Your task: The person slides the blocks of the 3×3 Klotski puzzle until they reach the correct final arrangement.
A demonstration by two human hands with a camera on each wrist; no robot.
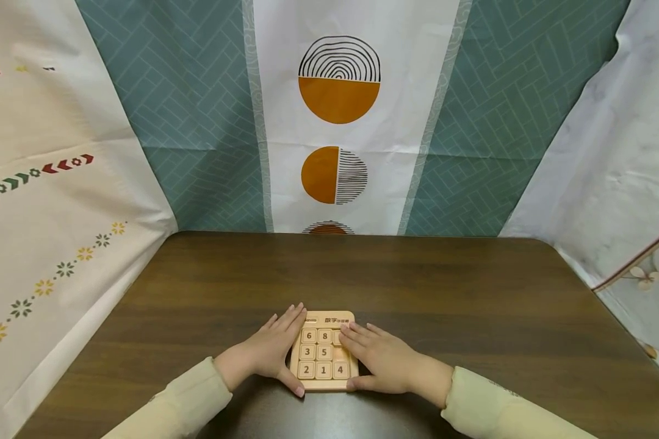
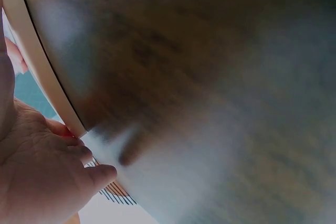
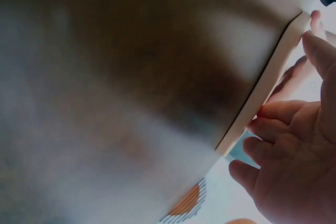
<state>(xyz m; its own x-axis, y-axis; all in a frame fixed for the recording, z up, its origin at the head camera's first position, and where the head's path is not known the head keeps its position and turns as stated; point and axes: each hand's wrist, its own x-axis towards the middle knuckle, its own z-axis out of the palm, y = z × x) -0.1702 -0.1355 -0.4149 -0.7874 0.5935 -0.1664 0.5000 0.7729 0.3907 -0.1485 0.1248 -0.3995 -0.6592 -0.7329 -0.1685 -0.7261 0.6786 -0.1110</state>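
A wooden number slide puzzle [image 1: 324, 385] lies flat on the table, its numbered tiles facing up. Tiles 6, 8, 3, 5, 2, 1 and 4 are readable. The right slot of the middle row holds no tile. My left hand [image 1: 269, 349] rests along the puzzle's left edge, fingers straight toward the top corner and thumb near the bottom corner. My right hand [image 1: 387, 360] lies over the right edge, its fingertips on the top-right tile [image 1: 337, 337], whose number is hidden. The right thumb is at the lower right corner. Both wrist views show the puzzle's side edge [image 2: 39, 66] beside the fingers.
The dark wooden table [image 1: 445, 286] stretches around the puzzle. Behind it hangs a green and white patterned cloth [image 1: 208, 110]. Pale cloths stand along the left side [image 1: 60, 231] and right side [image 1: 609, 183].
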